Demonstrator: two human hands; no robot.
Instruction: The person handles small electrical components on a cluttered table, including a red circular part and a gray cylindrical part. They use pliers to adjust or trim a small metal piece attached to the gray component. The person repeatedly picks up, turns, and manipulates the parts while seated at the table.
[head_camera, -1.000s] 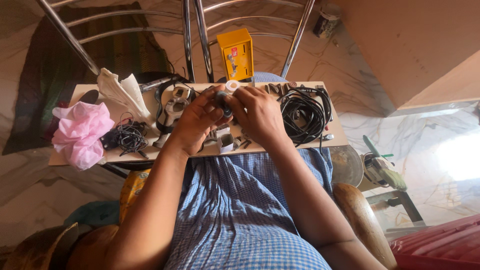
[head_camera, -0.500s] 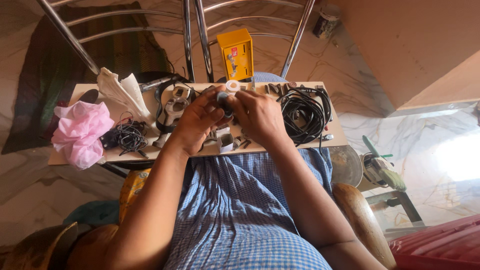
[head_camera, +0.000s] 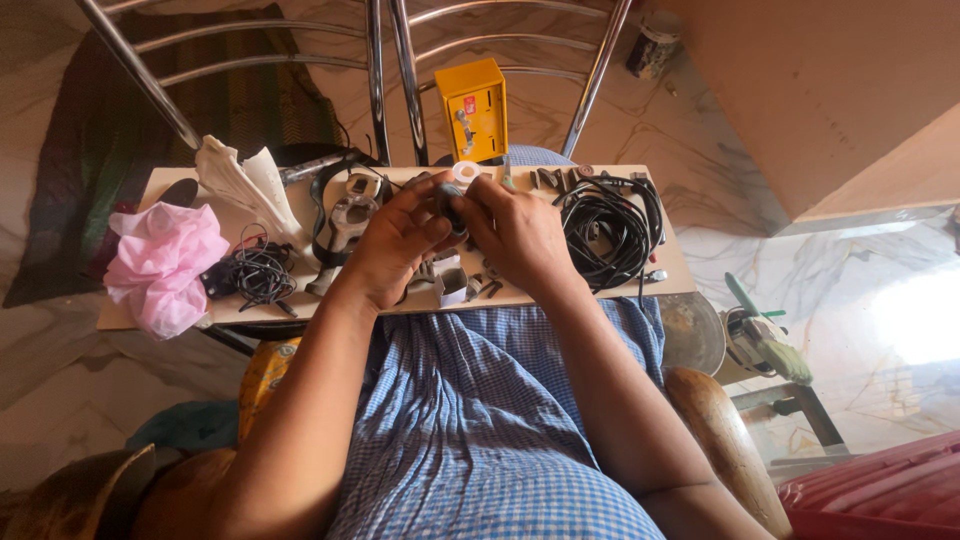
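My left hand (head_camera: 392, 243) and my right hand (head_camera: 518, 232) meet over the middle of a pale board (head_camera: 670, 275) laid across my lap. Both pinch a small dark part (head_camera: 448, 205) between their fingertips; its shape is mostly hidden by the fingers. Just beyond the fingers lies a small white ring (head_camera: 465, 172). Under the hands sit a small grey box-shaped piece (head_camera: 452, 287) and several little metal bits.
A coil of black cable (head_camera: 606, 224) lies right of my hands, a grey tool body (head_camera: 350, 215) and a tangle of thin wire (head_camera: 258, 272) left. A pink plastic bag (head_camera: 165, 264), white cloth (head_camera: 240, 186), yellow box (head_camera: 472, 96), chair frame (head_camera: 385, 60) and angle grinder (head_camera: 760, 335) surround.
My hands stay together over the board and have only shifted their fingers slightly on the small dark part.
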